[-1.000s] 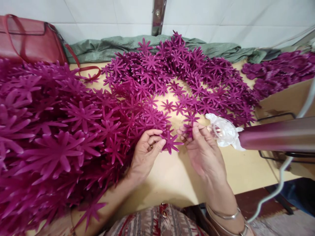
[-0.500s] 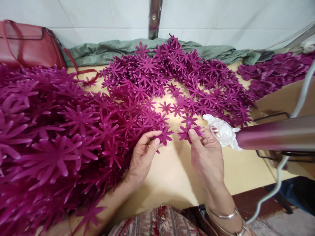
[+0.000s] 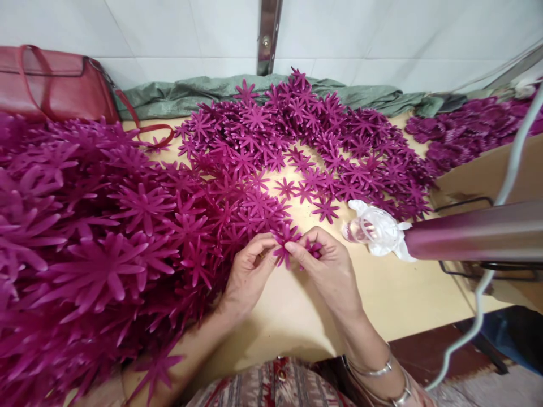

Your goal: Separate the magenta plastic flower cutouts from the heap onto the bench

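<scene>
Between my two hands is a purple star-shaped petal piece (image 3: pixel 287 243), pinched by finger and thumb from both sides. My left hand (image 3: pixel 250 274) closes on its left edge. My right hand (image 3: pixel 333 271) grips its right side with the thumb in front, and a second purple petal piece (image 3: pixel 313 251) shows among its fingers. A large heap of matching petal pieces (image 3: pixel 102 260) rises at the left, beside and over my left forearm. More of them lie in a pile (image 3: pixel 297 124) beyond my hands, with a single piece (image 3: pixel 326 210) flat on the table just past my right hand.
A clear cup with white plastic (image 3: pixel 384 229) stands right of my hands, near a purple-coated cylinder (image 3: pixel 470 232) and a pale cable (image 3: pixel 479 305). A red handbag (image 3: pixel 55 85) sits back left. Green cloth (image 3: pixel 169 96) runs along the wall; ruffled purple pieces (image 3: pixel 470 127) lie back right.
My right hand has moved left with its petal pieces and met my left hand. Both hands now pinch the same piece, where before each held its own apart.
</scene>
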Motion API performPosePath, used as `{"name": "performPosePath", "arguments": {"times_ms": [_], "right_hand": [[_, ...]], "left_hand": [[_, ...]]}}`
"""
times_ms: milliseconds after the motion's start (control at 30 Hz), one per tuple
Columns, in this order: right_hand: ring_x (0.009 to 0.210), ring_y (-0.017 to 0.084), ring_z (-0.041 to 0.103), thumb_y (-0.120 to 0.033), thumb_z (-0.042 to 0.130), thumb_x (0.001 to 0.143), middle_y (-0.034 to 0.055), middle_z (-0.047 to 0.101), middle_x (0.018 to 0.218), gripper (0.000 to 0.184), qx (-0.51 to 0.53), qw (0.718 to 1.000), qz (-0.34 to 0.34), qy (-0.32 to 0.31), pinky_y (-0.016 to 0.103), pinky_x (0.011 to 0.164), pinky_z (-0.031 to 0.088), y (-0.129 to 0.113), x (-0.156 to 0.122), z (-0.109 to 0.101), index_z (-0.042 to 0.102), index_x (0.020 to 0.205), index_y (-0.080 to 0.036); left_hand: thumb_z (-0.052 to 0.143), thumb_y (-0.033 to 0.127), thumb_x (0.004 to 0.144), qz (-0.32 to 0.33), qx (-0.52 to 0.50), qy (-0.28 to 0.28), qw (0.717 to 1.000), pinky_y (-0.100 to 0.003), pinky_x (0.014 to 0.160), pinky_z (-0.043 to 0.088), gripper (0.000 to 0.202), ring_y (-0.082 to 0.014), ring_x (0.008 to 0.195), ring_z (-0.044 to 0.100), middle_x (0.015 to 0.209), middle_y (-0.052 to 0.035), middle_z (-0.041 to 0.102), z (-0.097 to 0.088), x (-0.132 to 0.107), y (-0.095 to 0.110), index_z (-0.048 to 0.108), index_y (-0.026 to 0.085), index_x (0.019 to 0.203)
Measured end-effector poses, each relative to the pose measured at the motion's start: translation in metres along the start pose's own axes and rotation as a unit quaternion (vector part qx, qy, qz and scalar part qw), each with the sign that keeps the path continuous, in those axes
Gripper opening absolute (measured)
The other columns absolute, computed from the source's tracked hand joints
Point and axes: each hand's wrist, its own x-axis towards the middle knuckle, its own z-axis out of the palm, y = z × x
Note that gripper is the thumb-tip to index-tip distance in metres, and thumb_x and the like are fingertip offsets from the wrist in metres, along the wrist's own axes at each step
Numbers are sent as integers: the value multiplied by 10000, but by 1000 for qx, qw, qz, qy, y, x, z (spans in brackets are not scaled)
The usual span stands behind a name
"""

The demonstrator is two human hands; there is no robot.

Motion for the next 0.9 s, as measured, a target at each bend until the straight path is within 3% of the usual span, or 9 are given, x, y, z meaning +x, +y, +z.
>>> {"name": "performPosePath", "arguments": {"times_ms": [200,333,433,533,667,767,833,900], "right_hand": [[586,113,445,-453,806,864,-51,549,622,369,-37,999,-6,12,267,563,362,6,0,-3,580,692,-219],[594,115,440,-473,788,889,-49,545,637,354,-29,1000,-7,4,266,568,376,7,1,-7,608,717,-221],[642,125,511,-519,692,964,-36,593,696,313,25,999,-10,19,262,613,438,6,5,-13,664,825,-239],[699,131,596,-465,711,965,-28,662,773,211,65,997,-16,35,267,677,503,5,9,-22,686,954,-257],[687,140,634,-407,750,945,-23,682,758,186,18,996,-54,75,280,690,540,0,10,-27,667,946,-240],[696,142,644,-393,714,974,-30,663,765,160,-14,989,-96,111,280,698,543,-10,10,-20,645,949,-251],[797,154,685,-377,643,1021,-9,701,874,113,-40,983,-136,118,298,781,566,-20,9,-10,659,1007,-266],[1077,191,709,-354,579,1052,37,739,1151,176,-77,980,-172,57,355,992,559,-31,9,1,680,1179,-287]], "left_hand": [[654,551,966,-64,-87,-19,994,-303,854,534,380,-193,931,669,1050,-71,758,0,-1,1,787,210,1069],[774,449,905,-49,-15,1,999,-244,826,503,248,-143,876,610,990,-17,710,0,-2,-1,767,218,995],[727,463,941,-69,-7,20,997,-217,757,473,249,-111,770,542,881,17,651,0,-3,-4,746,221,996],[717,485,939,-77,-8,28,997,-218,721,458,279,-109,728,515,843,25,631,0,-3,-4,736,216,1014],[713,432,940,-63,27,8,998,-237,779,470,233,-136,802,556,894,3,660,2,-2,1,728,204,987],[684,371,964,-25,53,-36,998,-256,865,474,181,-158,890,582,939,-19,662,2,-1,6,712,193,945],[662,361,980,0,69,-57,996,-269,900,477,185,-173,933,597,962,-34,663,3,-1,8,712,192,926],[656,377,985,12,77,-73,994,-293,936,486,213,-192,965,616,976,-51,674,3,-1,10,723,191,905]]}}
